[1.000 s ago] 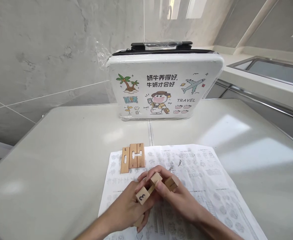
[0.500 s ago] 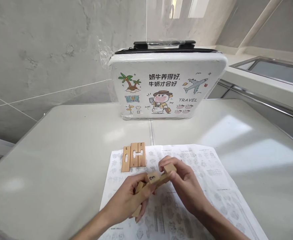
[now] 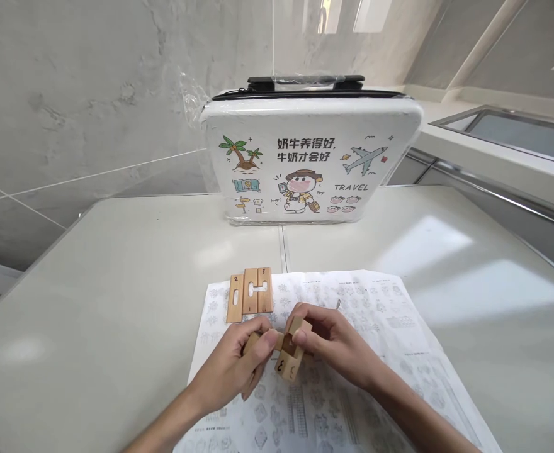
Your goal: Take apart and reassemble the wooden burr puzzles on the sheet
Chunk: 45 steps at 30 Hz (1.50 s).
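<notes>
Between finger and thumb, my right hand (image 3: 336, 343) grips a notched wooden block (image 3: 287, 368) with a 3 marked on its near end. The block stands nearly lengthwise toward me, its notch facing up. My left hand (image 3: 239, 362) is closed around another wooden block (image 3: 252, 343), mostly hidden by the fingers. At the notched block's left side, a light wooden end meets my left fingertips; I cannot tell whether the two blocks are joined. Both hands are over a printed paper sheet (image 3: 376, 314).
Beyond my left hand lie a slotted wooden piece (image 3: 235, 311) marked 2 and two notched wooden pieces (image 3: 257, 305), side by side at the sheet's edge. A plastic-wrapped white suitcase (image 3: 305, 116) stands at the back of the white table (image 3: 130, 270).
The notched block has turned from lying across between my hands to pointing toward me, its numbered end now nearest. My right hand has come closer to my left, which has loosened from that end.
</notes>
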Tool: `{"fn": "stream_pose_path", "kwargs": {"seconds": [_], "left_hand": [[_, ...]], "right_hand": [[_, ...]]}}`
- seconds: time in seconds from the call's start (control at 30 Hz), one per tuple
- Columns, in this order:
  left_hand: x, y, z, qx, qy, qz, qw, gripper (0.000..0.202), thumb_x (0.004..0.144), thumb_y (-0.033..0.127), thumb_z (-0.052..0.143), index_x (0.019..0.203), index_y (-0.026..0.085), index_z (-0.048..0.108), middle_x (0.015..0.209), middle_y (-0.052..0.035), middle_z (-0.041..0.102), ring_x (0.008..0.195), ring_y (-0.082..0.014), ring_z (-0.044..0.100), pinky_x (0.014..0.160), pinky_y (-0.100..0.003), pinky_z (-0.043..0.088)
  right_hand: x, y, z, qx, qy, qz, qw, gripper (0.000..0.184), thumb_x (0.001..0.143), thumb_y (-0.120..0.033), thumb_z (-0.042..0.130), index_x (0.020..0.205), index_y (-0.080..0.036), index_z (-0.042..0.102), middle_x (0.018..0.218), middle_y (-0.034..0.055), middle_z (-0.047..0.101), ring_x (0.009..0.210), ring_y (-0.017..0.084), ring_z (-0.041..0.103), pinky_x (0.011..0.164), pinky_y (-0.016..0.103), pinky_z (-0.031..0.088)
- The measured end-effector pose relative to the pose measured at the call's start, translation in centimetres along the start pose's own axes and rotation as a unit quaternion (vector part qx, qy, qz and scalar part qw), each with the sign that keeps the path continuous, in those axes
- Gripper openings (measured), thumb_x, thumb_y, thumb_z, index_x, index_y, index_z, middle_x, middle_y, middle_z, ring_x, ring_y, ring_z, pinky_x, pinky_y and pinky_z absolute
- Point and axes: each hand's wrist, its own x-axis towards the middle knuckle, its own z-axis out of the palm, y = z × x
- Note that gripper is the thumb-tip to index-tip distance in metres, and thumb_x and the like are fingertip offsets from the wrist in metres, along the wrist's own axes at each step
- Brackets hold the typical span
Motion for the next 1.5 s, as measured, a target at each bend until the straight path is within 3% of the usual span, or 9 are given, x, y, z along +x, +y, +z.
{"fn": "stream_pose_path", "kwargs": {"seconds": [0.23, 0.43, 0.9, 1.13, 1.23, 1.5], "left_hand": [[0.0, 0.2, 0.2, 0.045, 0.000, 0.003, 0.999, 0.054, 0.101, 0.070, 0.049, 0.076, 0.023, 0.045, 0.039, 0.0119, 0.035, 0.032, -0.0079, 0.034, 0.042, -0.021, 0.032], [-0.2, 0.6, 0.4, 0.099, -0.005, 0.006, 0.995, 0.050, 0.103, 0.061, 0.049, 0.072, 0.023, 0.046, 0.041, 0.0104, 0.038, 0.035, -0.0077, 0.031, 0.043, -0.022, 0.027], [0.0, -0.2, 0.7, 0.137, 0.020, 0.034, 0.990, 0.048, 0.105, 0.060, 0.048, 0.074, 0.023, 0.044, 0.055, 0.0063, 0.045, 0.047, -0.0098, 0.037, 0.048, -0.023, 0.028], [-0.3, -0.1, 0.5, 0.188, 0.011, 0.049, 0.981, 0.043, 0.108, 0.055, 0.043, 0.081, 0.022, 0.050, 0.062, 0.0063, 0.040, 0.055, -0.0116, 0.036, 0.054, -0.024, 0.031], [-0.3, -0.2, 0.6, 0.177, 0.000, 0.054, 0.983, 0.038, 0.106, 0.053, 0.049, 0.085, 0.022, 0.053, 0.064, 0.0061, 0.044, 0.056, -0.0116, 0.038, 0.055, -0.025, 0.033], [-0.1, 0.0, 1.0, 0.185, 0.024, 0.046, 0.981, 0.034, 0.104, 0.048, 0.055, 0.083, 0.022, 0.062, 0.065, 0.0059, 0.047, 0.057, -0.0109, 0.042, 0.056, -0.024, 0.037]], "right_hand": [[-0.2, -0.5, -0.4, -0.067, 0.013, -0.017, 0.998, 0.031, 0.091, -0.050, 0.079, 0.079, -0.022, 0.070, 0.072, 0.0007, 0.065, 0.066, 0.017, 0.058, 0.062, 0.030, 0.047], [-0.5, -0.7, -0.2, -0.170, 0.014, -0.025, 0.985, 0.030, 0.096, -0.046, 0.074, 0.078, -0.023, 0.066, 0.077, 0.0020, 0.070, 0.071, 0.019, 0.061, 0.065, 0.031, 0.045], [-0.3, -0.2, 0.6, -0.208, 0.084, -0.067, 0.972, 0.032, 0.097, -0.047, 0.074, 0.077, -0.023, 0.066, 0.081, 0.0021, 0.066, 0.073, 0.018, 0.058, 0.064, 0.031, 0.043], [-0.3, 0.0, 0.8, -0.128, 0.077, 0.011, 0.989, 0.033, 0.096, -0.050, 0.073, 0.081, -0.021, 0.068, 0.073, 0.0005, 0.065, 0.065, 0.016, 0.057, 0.060, 0.030, 0.044], [-0.2, 0.2, 0.8, -0.073, 0.083, 0.027, 0.993, 0.035, 0.096, -0.052, 0.074, 0.081, -0.021, 0.064, 0.071, 0.0006, 0.066, 0.064, 0.017, 0.061, 0.060, 0.030, 0.045], [-0.2, 0.2, 0.9, 0.035, 0.066, 0.032, 0.997, 0.035, 0.088, -0.049, 0.083, 0.083, -0.020, 0.063, 0.079, 0.0021, 0.070, 0.073, 0.019, 0.069, 0.067, 0.031, 0.053]]}}
